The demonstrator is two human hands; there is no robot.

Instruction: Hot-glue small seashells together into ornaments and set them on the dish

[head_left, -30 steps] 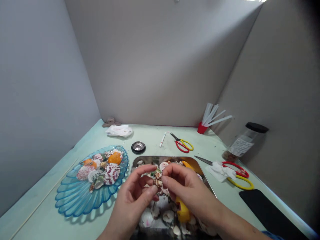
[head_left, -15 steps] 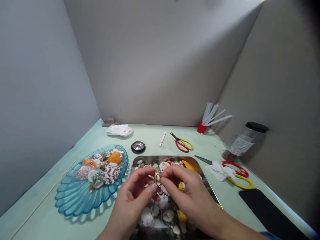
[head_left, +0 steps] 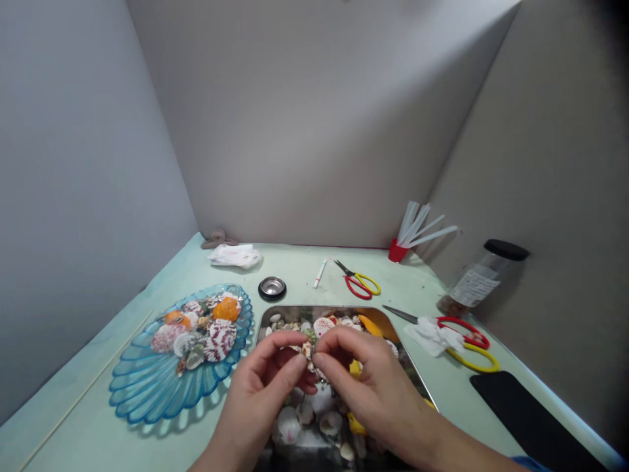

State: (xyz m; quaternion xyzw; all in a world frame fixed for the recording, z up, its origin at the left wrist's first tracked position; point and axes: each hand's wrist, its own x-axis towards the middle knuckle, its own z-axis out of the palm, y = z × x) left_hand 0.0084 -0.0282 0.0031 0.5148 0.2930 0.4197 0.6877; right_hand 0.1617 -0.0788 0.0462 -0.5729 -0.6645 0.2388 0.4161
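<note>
Between my two hands, at the fingertips, is a small brown-and-white seashell (head_left: pixel 307 349). My left hand (head_left: pixel 268 383) pinches it from the left with thumb and forefinger. From the other side, the thumb and forefinger of my right hand (head_left: pixel 366 373) close on it; whether they also grip some tiny fitting is too small to tell. Both hands are above a metal tray (head_left: pixel 417 373) of loose shells, among them white snail-like shells (head_left: pixel 330 425), a red-speckled scallop shell (head_left: pixel 323 326) and yellow pieces (head_left: pixel 371 324). My hands hide the middle of the tray.
Left stands a blue shell-shaped dish (head_left: pixel 152 393) holding several scallop shells. Behind the tray lie a round metal lid (head_left: pixel 272 288), a marker (head_left: pixel 320 273) and small scissors (head_left: pixel 361 283). Right are larger scissors (head_left: pixel 474 351), white tissue (head_left: pixel 435 335), a jar (head_left: pixel 474 285), a red cup (head_left: pixel 397 251) and a black phone-like slab (head_left: pixel 528 416).
The small shell has turned and shifted slightly left between my fingertips. My left fingers have curled in closer around it; the things on the table stay put.
</note>
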